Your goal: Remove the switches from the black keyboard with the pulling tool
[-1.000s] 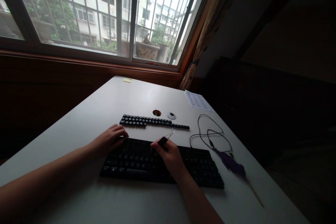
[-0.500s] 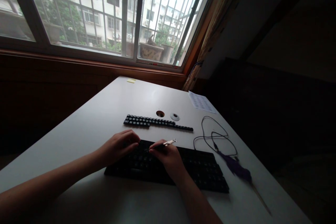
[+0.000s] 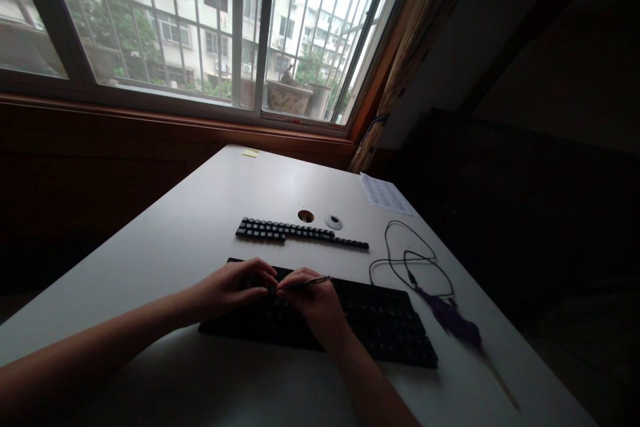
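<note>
Right fingers [image 3: 299, 275] pinching a tool [image 3: 316, 281] have neared left fingers [image 3: 259, 267], grip unclear; outside, a pot [image 3: 286, 99] holds a plant [image 3: 288, 77].

Loose keys [image 3: 265, 229] lie just behind the keyboard [image 3: 395, 328]. A cable [image 3: 400, 259] lies behind its right end, a stick [image 3: 500, 377] to its right. Paper [image 3: 385, 194] lies well behind it, rightward.

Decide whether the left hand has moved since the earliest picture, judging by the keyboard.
Yes: against the keyboard, the left hand has moved rightward, from the far left corner to nearer the right hand.
</note>
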A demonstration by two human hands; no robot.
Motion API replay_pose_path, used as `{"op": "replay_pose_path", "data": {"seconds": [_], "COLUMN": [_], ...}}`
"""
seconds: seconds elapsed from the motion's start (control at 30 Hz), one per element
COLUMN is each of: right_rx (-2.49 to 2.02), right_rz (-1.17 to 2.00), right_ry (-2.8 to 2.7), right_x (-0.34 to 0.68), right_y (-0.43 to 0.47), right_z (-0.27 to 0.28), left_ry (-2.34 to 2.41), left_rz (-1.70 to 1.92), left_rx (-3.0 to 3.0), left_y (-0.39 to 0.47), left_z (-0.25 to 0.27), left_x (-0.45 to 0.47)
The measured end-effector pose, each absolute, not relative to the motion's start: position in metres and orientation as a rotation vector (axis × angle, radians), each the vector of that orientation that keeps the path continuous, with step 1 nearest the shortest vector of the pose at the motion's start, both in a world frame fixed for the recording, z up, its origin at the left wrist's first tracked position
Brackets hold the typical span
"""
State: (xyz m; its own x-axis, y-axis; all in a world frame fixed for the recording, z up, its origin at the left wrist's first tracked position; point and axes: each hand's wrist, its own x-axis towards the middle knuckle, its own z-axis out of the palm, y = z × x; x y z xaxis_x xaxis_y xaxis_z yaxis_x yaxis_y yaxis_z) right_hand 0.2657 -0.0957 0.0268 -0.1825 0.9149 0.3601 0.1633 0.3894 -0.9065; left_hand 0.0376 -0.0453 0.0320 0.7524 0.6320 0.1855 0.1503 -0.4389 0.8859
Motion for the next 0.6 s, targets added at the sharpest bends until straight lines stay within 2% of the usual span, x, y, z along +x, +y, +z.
{"op": "replay_pose_path", "data": {"seconds": [0.6], "right_rx": [-0.95], "right_rz": [0.978], "right_ry": [-1.572], "right_x": [0.2606], "right_y": [-0.0983], "right_z": [0.0276], "left_ry": [0.62], "left_rz": [0.701], "left_rx": [1.994], "left_y": [-0.0472], "left_z": [0.0243], "left_x": [0.0394]}}
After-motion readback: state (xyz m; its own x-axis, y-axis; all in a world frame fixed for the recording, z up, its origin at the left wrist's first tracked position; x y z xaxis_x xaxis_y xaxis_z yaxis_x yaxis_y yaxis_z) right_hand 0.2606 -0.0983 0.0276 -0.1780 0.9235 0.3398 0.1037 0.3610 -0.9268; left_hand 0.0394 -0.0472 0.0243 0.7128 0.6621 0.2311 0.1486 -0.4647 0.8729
